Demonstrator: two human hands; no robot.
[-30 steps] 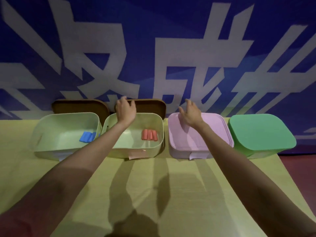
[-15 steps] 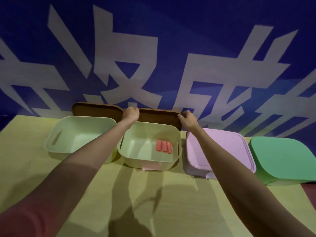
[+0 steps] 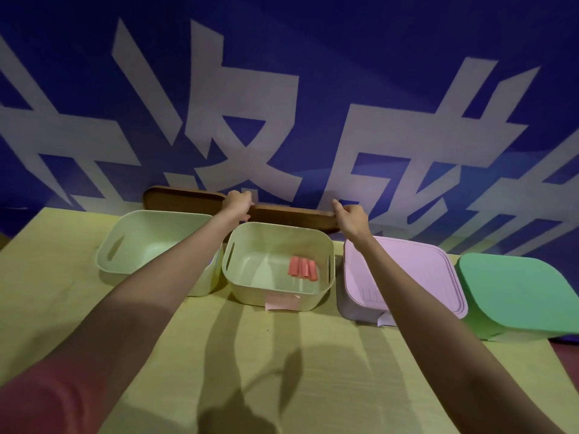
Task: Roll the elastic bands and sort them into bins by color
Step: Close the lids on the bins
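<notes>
Gripping a brown lid (image 3: 293, 216) at both ends with left hand (image 3: 237, 202) and right hand (image 3: 351, 218), fingers curled round it. Behind, a blue banner (image 3: 313, 89) with large white characters. Holding rolled red bands (image 3: 303, 268) in the open middle bin (image 3: 279, 264); pink box (image 3: 404, 277) lidded.

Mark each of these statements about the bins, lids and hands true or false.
1. Both hands, left hand and right hand, hold the brown lid behind the middle open bin. True.
2. The rolled red bands lie in the pink bin. False: they lie in the middle open bin.
3. The pink bin has its lid on. True.
4. The green bin stands open. False: its lid covers it.
5. A second brown lid stands behind the left open bin. True.
</notes>
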